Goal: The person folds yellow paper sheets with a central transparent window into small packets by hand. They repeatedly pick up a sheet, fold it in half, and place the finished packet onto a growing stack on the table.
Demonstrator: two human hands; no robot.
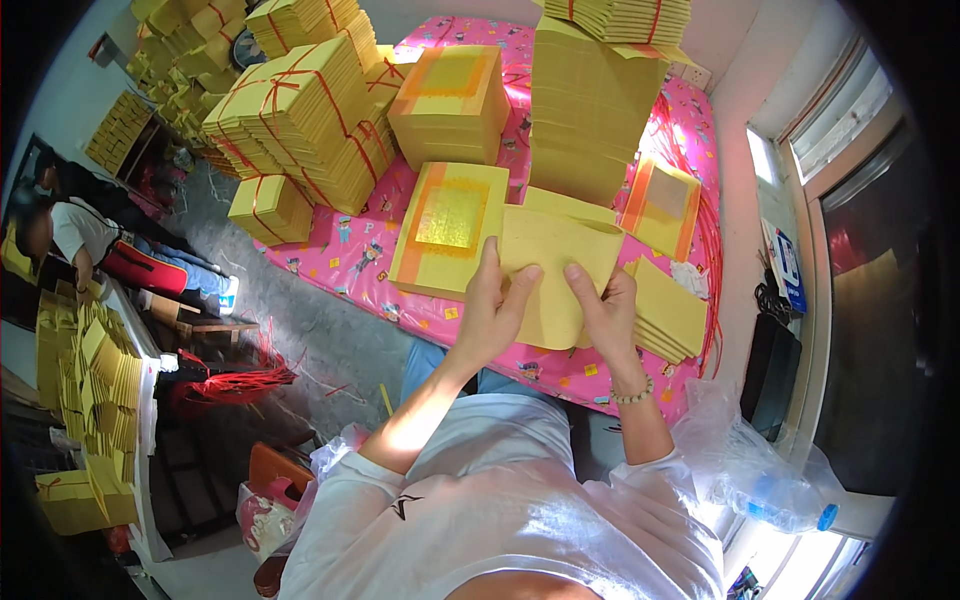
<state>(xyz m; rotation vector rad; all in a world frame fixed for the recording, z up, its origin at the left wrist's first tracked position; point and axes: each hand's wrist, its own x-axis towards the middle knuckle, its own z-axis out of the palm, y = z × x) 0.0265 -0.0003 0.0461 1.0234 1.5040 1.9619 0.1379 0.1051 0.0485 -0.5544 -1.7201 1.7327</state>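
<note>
Above the near edge of the table, both my hands grip a folded sheet or thin bundle of yellow paper [556, 255], its upper right edge curling over. My left hand [494, 308] pinches its left side, thumb on top. At the right side, my right hand [607, 312] does the same; a beaded bracelet [634, 393] circles that wrist. Just left of the paper lies a yellow paper stack [412, 250] with an orange-edged gold foil patch. Fanned yellow paper bundles [668, 312] lie beside my right hand.
A pink patterned cloth [345, 265] covers the table. Behind stand red-tied stacks [290, 120], a foil-topped block [447, 120] and a tall paper pile [590, 115]. Red strings [708, 215] hang at right. A person [88, 232] stands far left. A plastic bottle [780, 500] lies lower right.
</note>
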